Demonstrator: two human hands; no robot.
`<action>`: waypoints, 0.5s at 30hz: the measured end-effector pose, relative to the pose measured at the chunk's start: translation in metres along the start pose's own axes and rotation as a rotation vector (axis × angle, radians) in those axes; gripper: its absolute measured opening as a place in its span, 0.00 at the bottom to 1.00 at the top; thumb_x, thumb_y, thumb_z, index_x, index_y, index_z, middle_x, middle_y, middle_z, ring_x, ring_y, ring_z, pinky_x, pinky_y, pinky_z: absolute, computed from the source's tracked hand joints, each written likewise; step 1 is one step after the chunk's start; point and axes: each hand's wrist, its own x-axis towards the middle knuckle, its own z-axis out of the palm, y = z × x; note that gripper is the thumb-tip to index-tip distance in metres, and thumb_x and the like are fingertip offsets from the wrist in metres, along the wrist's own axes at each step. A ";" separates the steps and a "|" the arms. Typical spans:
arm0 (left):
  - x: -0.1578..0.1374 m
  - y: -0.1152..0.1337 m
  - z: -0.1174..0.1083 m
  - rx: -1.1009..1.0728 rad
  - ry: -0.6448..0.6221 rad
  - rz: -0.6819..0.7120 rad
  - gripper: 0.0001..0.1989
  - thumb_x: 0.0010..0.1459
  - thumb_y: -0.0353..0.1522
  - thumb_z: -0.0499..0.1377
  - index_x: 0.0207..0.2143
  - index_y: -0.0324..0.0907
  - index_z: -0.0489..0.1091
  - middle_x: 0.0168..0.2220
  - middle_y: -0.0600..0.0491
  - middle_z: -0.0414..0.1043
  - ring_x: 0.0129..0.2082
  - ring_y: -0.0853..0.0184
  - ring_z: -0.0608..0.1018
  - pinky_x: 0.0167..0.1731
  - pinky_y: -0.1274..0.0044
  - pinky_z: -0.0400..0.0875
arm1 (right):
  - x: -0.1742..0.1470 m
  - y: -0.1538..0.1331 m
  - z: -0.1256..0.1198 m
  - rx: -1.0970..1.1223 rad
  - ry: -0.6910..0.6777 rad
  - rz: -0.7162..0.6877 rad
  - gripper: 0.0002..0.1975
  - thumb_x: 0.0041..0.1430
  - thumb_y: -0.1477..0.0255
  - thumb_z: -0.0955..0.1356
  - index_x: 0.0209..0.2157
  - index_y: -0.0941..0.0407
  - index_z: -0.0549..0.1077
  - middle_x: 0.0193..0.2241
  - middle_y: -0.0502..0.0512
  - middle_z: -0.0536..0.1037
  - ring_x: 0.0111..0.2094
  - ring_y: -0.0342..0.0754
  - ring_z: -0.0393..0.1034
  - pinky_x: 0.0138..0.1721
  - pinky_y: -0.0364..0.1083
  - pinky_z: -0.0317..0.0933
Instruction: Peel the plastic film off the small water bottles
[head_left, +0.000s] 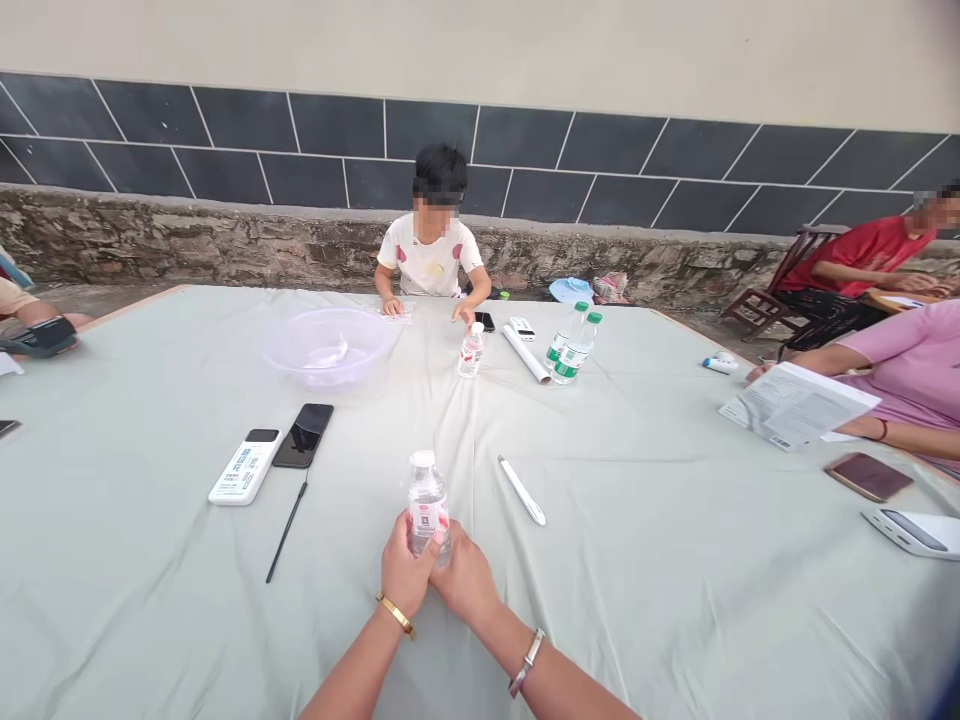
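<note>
A small clear water bottle (pixel 429 505) with a white cap and a red-and-white label stands upright between my hands. My left hand (pixel 405 568) is wrapped round its left side, thumb across the lower label. From the right, my right hand (pixel 466 574) is closed round the bottle's lower part, its fingers mostly hidden behind bottle and hand. A white pen (pixel 522 490) lies just right of my hands. To the left lie a white power bank (pixel 245 467) and a black phone (pixel 304 436) with a wrist strap (pixel 286 532).
Across the cloth-covered table (pixel 637 600), a person (pixel 435 255) reaches toward another small bottle (pixel 471 352). A translucent purple basin (pixel 330 345) stands left of it; a paper roll (pixel 526 354) and two green-capped bottles (pixel 574 345) stand right. At far right, a person holds papers (pixel 799 403).
</note>
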 end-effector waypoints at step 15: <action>0.025 0.001 -0.008 0.107 0.069 -0.312 0.16 0.53 0.44 0.52 0.19 0.46 0.57 0.21 0.54 0.65 0.25 0.63 0.71 0.26 0.75 0.60 | 0.060 0.082 -0.097 -0.504 0.275 0.242 0.19 0.58 0.64 0.62 0.48 0.59 0.68 0.46 0.65 0.71 0.49 0.58 0.64 0.44 0.51 0.58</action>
